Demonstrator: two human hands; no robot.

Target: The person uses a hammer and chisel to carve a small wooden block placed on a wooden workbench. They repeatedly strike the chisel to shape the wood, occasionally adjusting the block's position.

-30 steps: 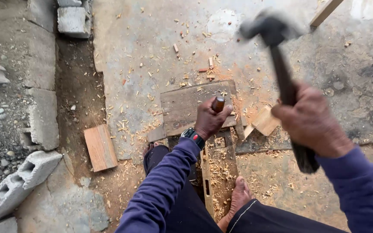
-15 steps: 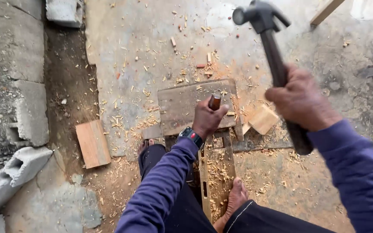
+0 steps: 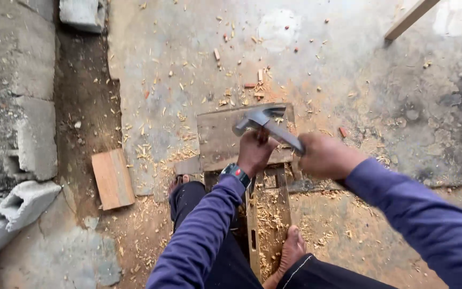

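Fingers of my right hand (image 3: 324,156) are wrapping tight around the handle of the hammer (image 3: 267,126), whose metal head is sitting just above my left hand (image 3: 254,151); my left fingers are curling closed around a small upright tool, too hidden for me to tell what kind. Beneath everything, the concrete floor (image 3: 348,69) is spreading out, littered with wood chips (image 3: 225,96) and shavings. Along its left edge, grey concrete blocks (image 3: 25,200) are lying beside a strip of bare dirt. Both my arms are showing in purple sleeves (image 3: 418,214), and my legs are folding under me with one bare foot (image 3: 290,254) resting against the long wooden piece (image 3: 268,225) I am working over. Across the far end of that piece, a flat grey board (image 3: 220,136) is lying, right under my left hand. Well to the left, a short reddish plank (image 3: 112,178) is resting on the dirt. On my left wrist, a watch (image 3: 235,172) is peeking out from the cuff.
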